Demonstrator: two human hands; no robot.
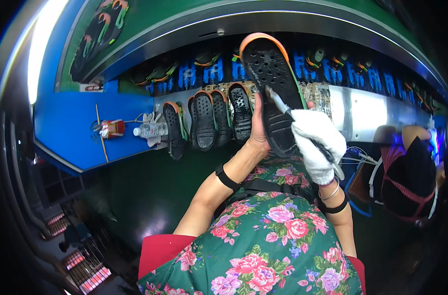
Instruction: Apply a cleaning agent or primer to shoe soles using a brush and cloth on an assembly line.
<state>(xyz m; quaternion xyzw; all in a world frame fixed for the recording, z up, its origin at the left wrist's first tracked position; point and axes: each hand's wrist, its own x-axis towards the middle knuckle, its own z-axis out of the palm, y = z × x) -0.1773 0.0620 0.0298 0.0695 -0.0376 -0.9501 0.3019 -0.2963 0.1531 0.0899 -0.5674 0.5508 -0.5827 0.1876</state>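
My bare left hand holds up a black shoe sole from behind, with a fingertip showing past its right edge. The sole stands nearly upright, its inner face with rows of holes turned toward me and an orange-pink and green rim around it. A white knitted glove covers my right hand, closed around a slim brush whose tip is at the sole's middle. Left of my left hand, several similar black soles lean in a row along the bench edge; one of them looks wet and shiny.
On the blue side table are a clear plastic bottle, a red package and a thin stick. Behind the soles runs a rack with blue holders carrying shoe parts, under a metal ledge. Another person is at the right.
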